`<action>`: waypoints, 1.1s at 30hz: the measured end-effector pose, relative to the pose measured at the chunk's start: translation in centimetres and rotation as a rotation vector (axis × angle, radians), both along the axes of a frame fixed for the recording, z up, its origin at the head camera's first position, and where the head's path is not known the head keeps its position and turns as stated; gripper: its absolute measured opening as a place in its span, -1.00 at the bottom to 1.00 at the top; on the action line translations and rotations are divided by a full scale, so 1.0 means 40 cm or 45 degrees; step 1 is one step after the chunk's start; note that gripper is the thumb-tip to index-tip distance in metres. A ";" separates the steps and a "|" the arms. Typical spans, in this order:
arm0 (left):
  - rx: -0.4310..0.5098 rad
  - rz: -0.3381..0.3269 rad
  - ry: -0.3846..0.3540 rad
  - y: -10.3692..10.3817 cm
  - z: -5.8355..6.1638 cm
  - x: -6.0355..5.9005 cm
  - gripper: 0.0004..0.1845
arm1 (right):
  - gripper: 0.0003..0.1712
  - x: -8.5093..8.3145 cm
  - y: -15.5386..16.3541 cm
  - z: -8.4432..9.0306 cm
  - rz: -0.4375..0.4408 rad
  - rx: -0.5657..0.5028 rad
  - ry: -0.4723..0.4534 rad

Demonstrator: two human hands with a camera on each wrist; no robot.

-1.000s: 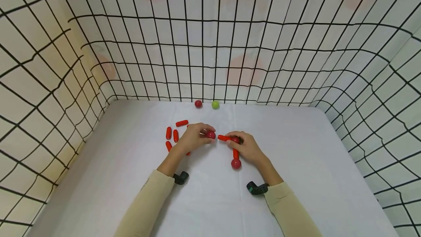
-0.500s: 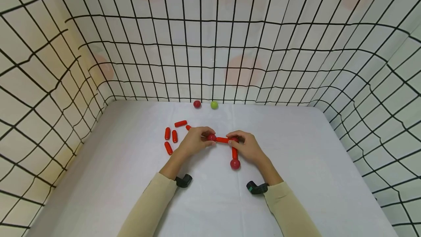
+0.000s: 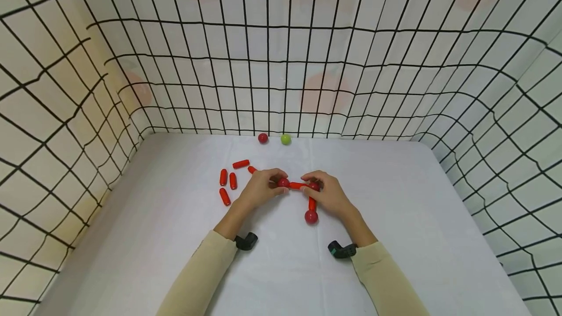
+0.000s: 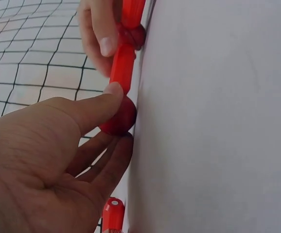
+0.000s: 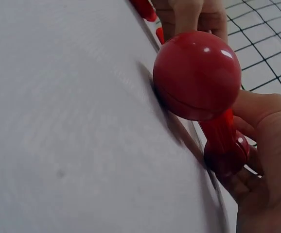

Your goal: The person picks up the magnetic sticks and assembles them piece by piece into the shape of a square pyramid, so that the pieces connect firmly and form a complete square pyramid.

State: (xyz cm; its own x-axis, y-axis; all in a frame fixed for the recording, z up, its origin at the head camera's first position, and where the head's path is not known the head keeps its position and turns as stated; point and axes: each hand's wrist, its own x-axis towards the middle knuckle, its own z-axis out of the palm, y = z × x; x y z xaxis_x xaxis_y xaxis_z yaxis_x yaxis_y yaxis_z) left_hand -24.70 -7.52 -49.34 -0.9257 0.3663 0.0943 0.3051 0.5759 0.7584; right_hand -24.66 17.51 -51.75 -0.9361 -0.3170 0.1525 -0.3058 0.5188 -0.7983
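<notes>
In the head view my left hand [image 3: 256,190] pinches a dark red ball [image 3: 283,183] between thumb and fingers. The ball meets the left end of a bright red rod [image 3: 297,186]. That rod's other end joins a corner ball [image 3: 314,187], which my right hand [image 3: 330,195] grips. A second red rod [image 3: 312,204] runs from the corner toward me and ends in another red ball [image 3: 311,217], large in the right wrist view [image 5: 197,75]. The left wrist view shows my left thumb [image 4: 101,107] across the ball at the rod's end. Part of the corner ball is hidden by fingers.
Several loose red rods [image 3: 224,177] lie left of my left hand on the white table [image 3: 281,267]. A red ball [image 3: 263,138] and a green ball [image 3: 286,139] sit at the back edge. Black wire grid [image 3: 290,62] encloses the back and sides.
My left hand has moved slightly right and brought its ball from a gap against the rod's end. The joined piece in my right hand has swung slightly, its near ball shifting left.
</notes>
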 end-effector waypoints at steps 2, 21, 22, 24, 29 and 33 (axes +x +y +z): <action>0.005 0.002 0.000 0.006 -0.003 -0.001 -0.56 | -0.62 -0.001 -0.002 0.002 0.042 0.046 0.018; -0.091 0.159 0.082 -0.078 0.047 -0.018 -0.66 | -0.59 0.004 0.016 0.020 0.044 0.121 -0.040; -0.103 0.176 0.099 -0.085 0.051 -0.019 -0.66 | -0.57 0.005 0.019 0.021 0.038 0.117 -0.042; -0.140 0.206 0.124 -0.101 0.052 -0.023 -0.66 | -0.53 0.008 0.027 0.021 0.031 0.107 -0.046; -0.203 0.218 0.149 -0.128 0.049 -0.029 -0.67 | -0.43 0.016 0.046 0.018 0.066 0.076 -0.020; -0.242 0.218 0.117 -0.134 0.041 -0.031 -0.66 | -0.39 0.018 0.053 0.021 0.099 0.063 -0.006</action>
